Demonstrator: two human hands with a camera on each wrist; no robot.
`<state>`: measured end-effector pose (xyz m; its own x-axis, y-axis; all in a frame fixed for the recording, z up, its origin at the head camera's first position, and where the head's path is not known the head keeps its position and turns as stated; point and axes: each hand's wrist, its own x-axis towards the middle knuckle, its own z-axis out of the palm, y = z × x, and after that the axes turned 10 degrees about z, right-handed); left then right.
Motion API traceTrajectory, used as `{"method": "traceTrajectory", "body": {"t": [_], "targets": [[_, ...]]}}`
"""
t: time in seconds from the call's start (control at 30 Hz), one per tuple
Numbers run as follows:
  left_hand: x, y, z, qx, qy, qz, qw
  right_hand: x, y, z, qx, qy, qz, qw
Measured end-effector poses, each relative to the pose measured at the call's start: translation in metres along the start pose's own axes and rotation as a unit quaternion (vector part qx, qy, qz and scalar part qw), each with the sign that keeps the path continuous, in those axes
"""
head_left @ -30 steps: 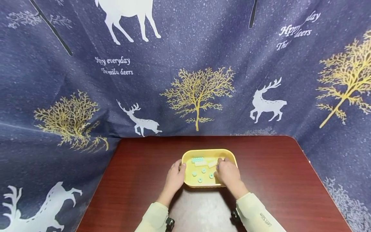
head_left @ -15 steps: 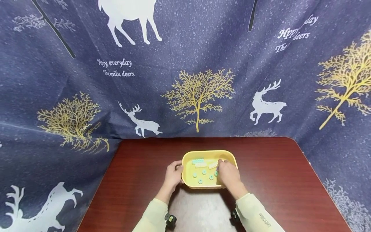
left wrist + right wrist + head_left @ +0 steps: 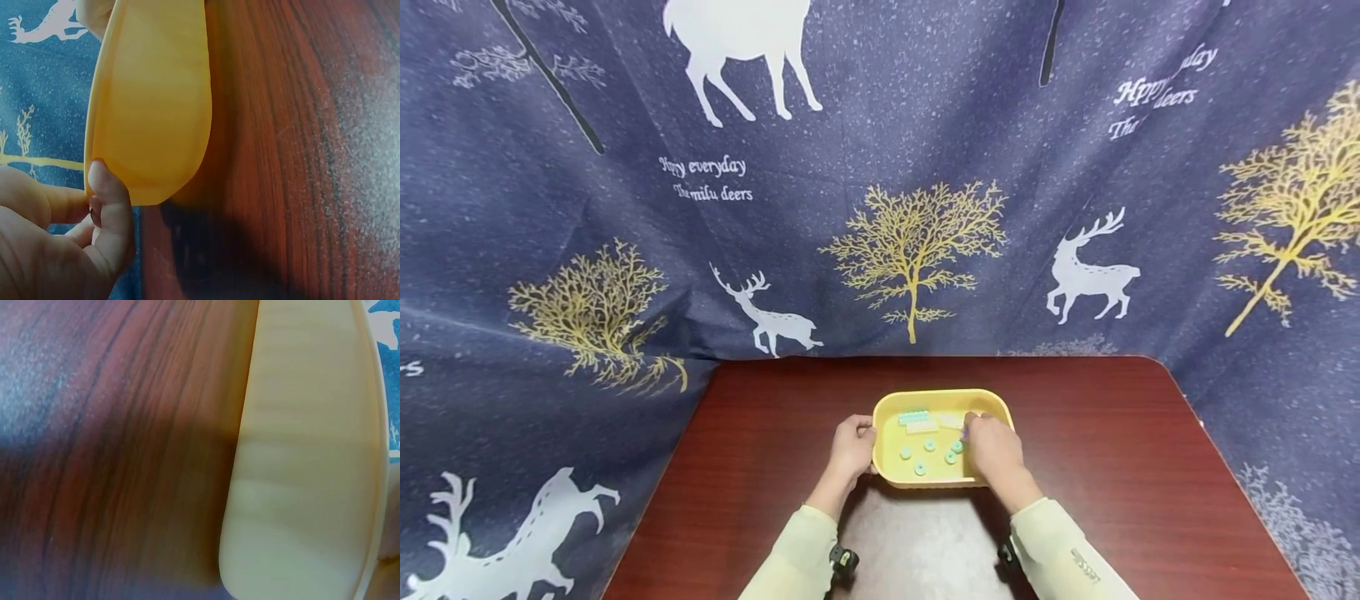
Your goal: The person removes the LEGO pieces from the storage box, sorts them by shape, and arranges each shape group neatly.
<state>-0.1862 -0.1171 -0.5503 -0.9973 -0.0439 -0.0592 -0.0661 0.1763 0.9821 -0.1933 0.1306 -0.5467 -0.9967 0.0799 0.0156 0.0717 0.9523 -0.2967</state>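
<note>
A yellow plastic tray (image 3: 928, 482) with raised walls rests on the table. My left hand (image 3: 852, 450) grips its left end; in the left wrist view the thumb and fingers (image 3: 107, 181) pinch the corner at the rim. My right hand (image 3: 992, 448) reaches over the right wall into the tray, its fingertips down among the pieces. A bit of purple (image 3: 966, 434) shows by those fingertips, mostly hidden by the hand. Beside them lies a pale brick (image 3: 951, 422). Further left are a mint-green studded brick (image 3: 913, 417) and a cream brick (image 3: 922, 427). Several small mint rings (image 3: 930, 446) are scattered in front.
The dark red wooden table (image 3: 775, 433) extends around the tray, with a glossy patch of glare (image 3: 917, 542) in front. A blue curtain (image 3: 880, 125) printed with deer and trees hangs behind the table's far edge.
My left hand's fingers have bent more at the tray's left end. Near my right hand the pale brick has turned straighter, and another mint ring has come into sight there.
</note>
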Motion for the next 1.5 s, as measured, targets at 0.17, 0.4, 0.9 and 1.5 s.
{"method": "traceTrajectory", "body": {"t": [0.17,0.4,0.9,1.5], "targets": [[-0.004,0.002,0.002,0.003,-0.002,-0.002,1.0,-0.005,0.001,-0.004,0.013,0.013,-0.003,0.9998],[-0.006,0.007,0.002,0.009,-0.003,-0.008,0.9999,-0.015,-0.004,-0.015,0.018,0.03,-0.017,0.9992],[-0.001,0.011,0.0,0.013,-0.004,-0.018,0.9997,-0.04,-0.025,-0.033,0.031,0.099,-0.098,0.9898],[-0.002,0.009,0.005,0.041,0.007,-0.02,0.9989,-0.08,-0.044,-0.04,0.067,0.127,-0.145,0.979]]}}
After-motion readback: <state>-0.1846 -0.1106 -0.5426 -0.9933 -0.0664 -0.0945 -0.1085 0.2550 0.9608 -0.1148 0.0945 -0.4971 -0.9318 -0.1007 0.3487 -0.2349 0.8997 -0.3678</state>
